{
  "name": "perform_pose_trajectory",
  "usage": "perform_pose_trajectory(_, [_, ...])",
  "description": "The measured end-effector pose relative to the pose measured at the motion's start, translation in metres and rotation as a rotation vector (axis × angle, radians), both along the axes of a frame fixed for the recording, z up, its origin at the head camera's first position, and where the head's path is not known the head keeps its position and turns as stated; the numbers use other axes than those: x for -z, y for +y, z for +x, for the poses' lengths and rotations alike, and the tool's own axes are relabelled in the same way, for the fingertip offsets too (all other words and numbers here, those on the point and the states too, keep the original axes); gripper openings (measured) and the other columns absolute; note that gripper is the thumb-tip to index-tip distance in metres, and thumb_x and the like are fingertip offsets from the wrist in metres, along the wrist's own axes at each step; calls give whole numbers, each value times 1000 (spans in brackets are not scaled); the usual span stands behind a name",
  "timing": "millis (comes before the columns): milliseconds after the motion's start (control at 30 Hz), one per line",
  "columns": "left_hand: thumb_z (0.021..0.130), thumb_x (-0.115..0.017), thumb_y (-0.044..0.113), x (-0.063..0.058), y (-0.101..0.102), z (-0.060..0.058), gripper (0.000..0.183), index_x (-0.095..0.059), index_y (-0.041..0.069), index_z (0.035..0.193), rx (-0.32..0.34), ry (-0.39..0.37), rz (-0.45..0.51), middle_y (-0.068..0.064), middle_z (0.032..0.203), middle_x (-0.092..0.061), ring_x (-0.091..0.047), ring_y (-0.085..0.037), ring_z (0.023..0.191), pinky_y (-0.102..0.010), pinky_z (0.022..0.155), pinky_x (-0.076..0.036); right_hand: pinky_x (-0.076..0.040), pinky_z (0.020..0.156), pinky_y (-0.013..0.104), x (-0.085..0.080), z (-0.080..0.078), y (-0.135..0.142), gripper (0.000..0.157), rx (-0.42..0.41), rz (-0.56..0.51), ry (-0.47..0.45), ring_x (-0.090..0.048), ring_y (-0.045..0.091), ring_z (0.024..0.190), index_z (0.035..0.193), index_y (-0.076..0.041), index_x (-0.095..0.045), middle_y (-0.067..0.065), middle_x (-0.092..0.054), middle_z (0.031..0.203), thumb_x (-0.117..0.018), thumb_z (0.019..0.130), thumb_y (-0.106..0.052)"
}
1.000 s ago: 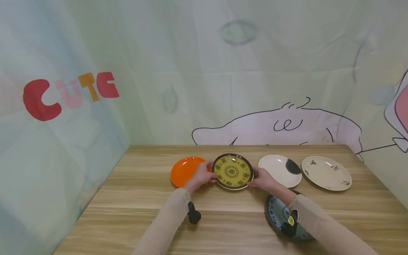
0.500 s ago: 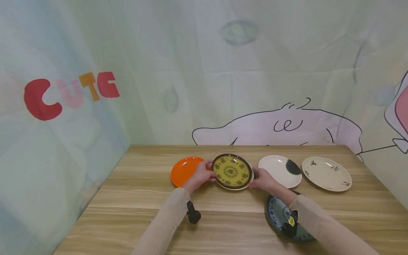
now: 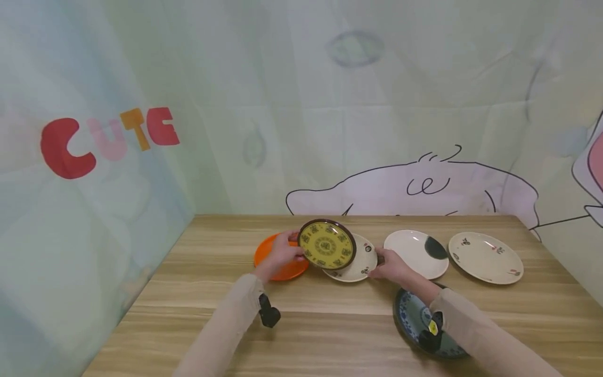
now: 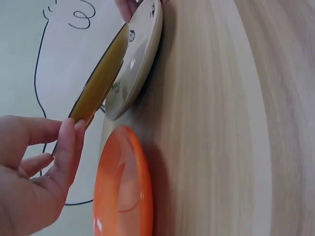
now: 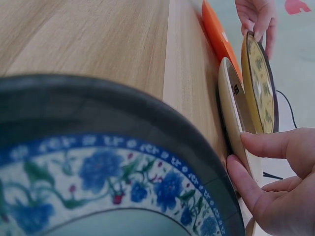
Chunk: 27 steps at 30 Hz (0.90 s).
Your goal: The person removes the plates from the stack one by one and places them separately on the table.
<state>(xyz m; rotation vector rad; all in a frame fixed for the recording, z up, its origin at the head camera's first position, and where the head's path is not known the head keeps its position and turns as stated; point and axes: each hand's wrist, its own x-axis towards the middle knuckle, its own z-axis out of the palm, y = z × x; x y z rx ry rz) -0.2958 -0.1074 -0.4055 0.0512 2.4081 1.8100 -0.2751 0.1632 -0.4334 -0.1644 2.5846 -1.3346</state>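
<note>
My left hand (image 3: 281,251) pinches the left rim of a yellow patterned plate with a brown edge (image 3: 326,245). In the left wrist view this yellow plate (image 4: 100,73) is tilted and raised above the table, thumb on one face and fingers on the other. Partly behind it is a cream plate with small floral marks (image 3: 360,266). My right hand (image 3: 393,268) grips that cream plate's right rim; the right wrist view shows thumb and index finger (image 5: 246,182) on either side of the edge. An orange plate (image 3: 291,271) lies beneath my left hand, partly hidden.
Further right lie a white plate with a dark green patch (image 3: 409,255) and a larger cream flowered plate (image 3: 485,259). A dark-rimmed blue floral plate (image 3: 409,314) sits under my right forearm. A printed cloth (image 3: 264,104) stands behind the wooden table (image 3: 330,335).
My left hand has lifted the yellow plate off the cream plate and moved it left, uncovering the cream plate's right side. My right hand has stayed at the right rim.
</note>
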Motion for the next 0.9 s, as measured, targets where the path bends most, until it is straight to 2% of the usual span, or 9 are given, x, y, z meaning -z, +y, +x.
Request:
perform_pose_trajectory(300, [77,-56,-14,-6,-29,-1,55,-44,-4,130,-12,51,-16,-27,119,-49,-59,-18,70,-26,60,-55,-24,106,49,1,-1,0,77,4,8,-13,-33,40,126,132,17,-27,33,-31,136,-70,71,-2])
perform_pose_trajectory(533, [78,-58,-14,-9,-54,-1,58,-42,-2,132,-59,35,-31,-28,124,-46,-59,-14,65,-25,60,-55,-25,105,48,-2,1,-2,78,13,12,-33,-34,40,125,133,17,-26,33,-29,137,-70,72,-2])
perform_pose_trajectory(733, [78,-57,-13,-9,-78,1,59,-38,-4,133,-61,45,-68,-30,125,-44,-59,-11,62,-24,60,-55,-26,105,48,-1,1,-2,78,18,23,-39,-34,40,125,134,16,-26,32,-30,137,-69,72,-4])
perform_pose_trajectory(900, [79,-55,-14,-10,-100,2,60,-34,-7,135,-71,41,-41,-33,126,-40,-59,-9,61,-23,61,-55,-28,104,48,0,1,-2,77,24,27,-39,-37,39,123,134,16,-26,32,-32,136,-69,73,-4])
